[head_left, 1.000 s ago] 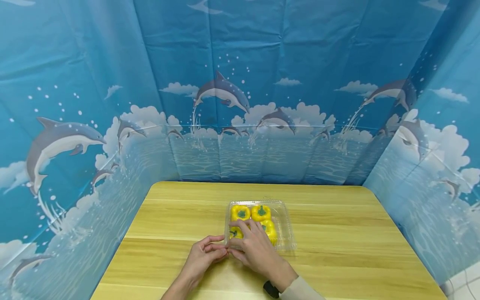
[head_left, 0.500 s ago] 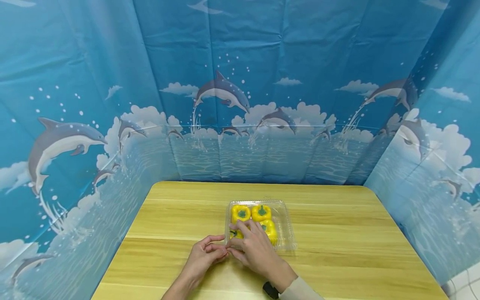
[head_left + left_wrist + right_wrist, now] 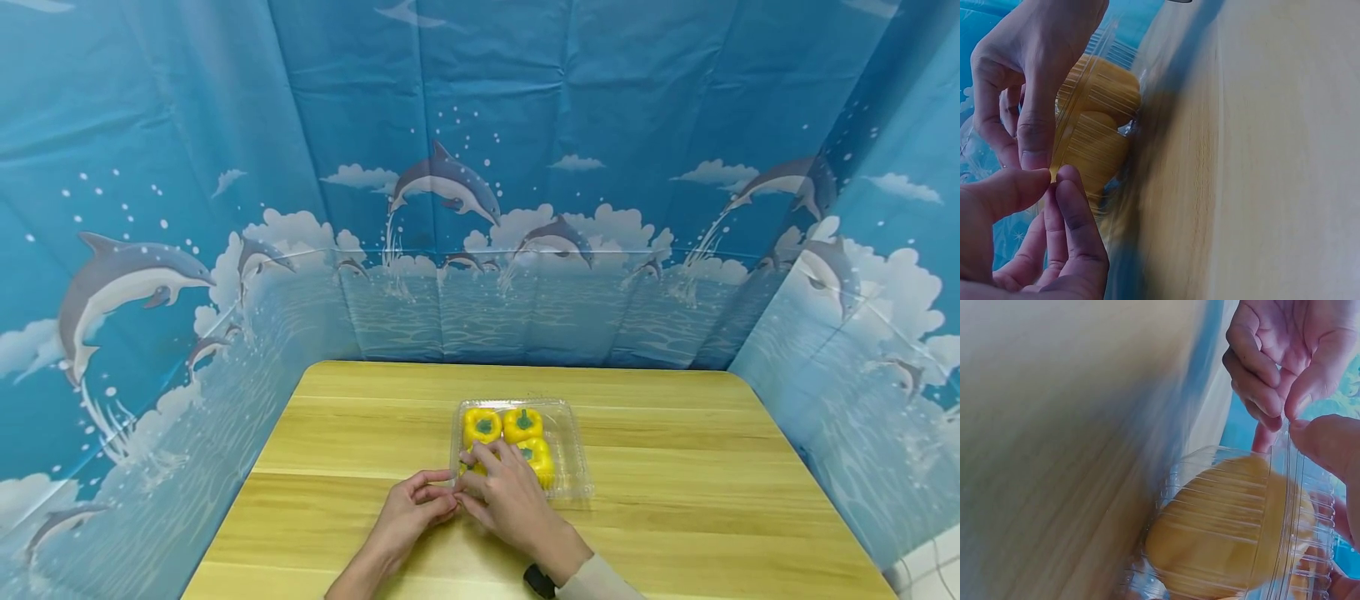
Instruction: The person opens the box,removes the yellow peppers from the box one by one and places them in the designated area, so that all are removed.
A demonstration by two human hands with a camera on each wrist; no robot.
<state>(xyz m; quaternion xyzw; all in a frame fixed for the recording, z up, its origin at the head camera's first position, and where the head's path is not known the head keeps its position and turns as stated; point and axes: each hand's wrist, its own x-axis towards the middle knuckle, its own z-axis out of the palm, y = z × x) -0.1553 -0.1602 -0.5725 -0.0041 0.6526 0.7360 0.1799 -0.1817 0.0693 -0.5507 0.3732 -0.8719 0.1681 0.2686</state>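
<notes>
A clear plastic clamshell container (image 3: 572,454) with ridged walls lies on the table, holding several yellow bell peppers (image 3: 522,426) with green stems. At its near left corner, my left hand (image 3: 408,512) pinches the rim between thumb and fingers. My right hand (image 3: 517,504) reaches over the container and partly hides the near left pepper. In the right wrist view, the right thumb (image 3: 1325,440) presses on the rim (image 3: 1286,487) close to the left thumb tip. From the left wrist, both hands' fingertips meet at the rim, with yellow peppers (image 3: 1094,144) behind the clear wall.
The wood-grain table (image 3: 675,483) extends around the container on all sides. A blue curtain (image 3: 495,317) printed with dolphins stands behind it and along both sides. A dark band (image 3: 540,579) sits on the right wrist, beside a light sleeve (image 3: 597,581).
Both hands stay at the container's near left corner. The right fingers shift very slightly over the near left pepper, covering more of its stem.
</notes>
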